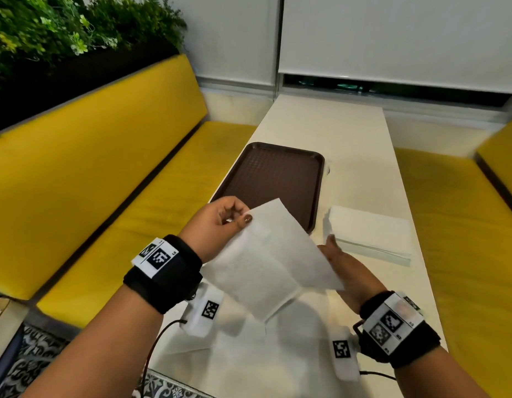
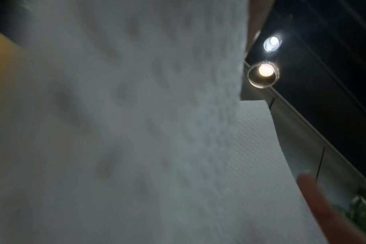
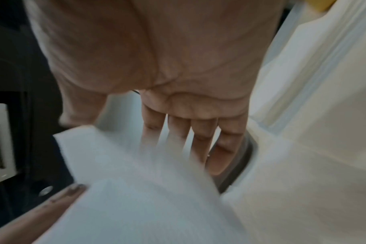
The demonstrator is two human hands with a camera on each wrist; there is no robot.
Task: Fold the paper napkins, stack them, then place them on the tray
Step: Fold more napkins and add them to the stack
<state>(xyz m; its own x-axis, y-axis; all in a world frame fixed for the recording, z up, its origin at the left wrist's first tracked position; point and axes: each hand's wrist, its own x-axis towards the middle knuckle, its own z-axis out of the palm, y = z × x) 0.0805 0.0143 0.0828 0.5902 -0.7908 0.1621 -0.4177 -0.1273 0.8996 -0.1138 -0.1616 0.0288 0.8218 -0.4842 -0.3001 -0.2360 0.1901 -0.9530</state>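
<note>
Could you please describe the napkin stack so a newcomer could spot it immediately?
On the long white table, look right of the brown tray. The napkin stack lies flat there, many layered, unlike the single napkin held up.

Yellow benches (image 1: 100, 173) flank the white table (image 1: 361, 156), with green plants (image 1: 48, 30) behind and ceiling lamps (image 2: 263, 74) overhead.

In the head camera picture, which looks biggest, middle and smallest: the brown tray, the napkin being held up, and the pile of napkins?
1. Held napkin and brown tray look about alike; the napkin is nearer the camera, so I won't rank them.
2. Pile of napkins, smallest.
</note>
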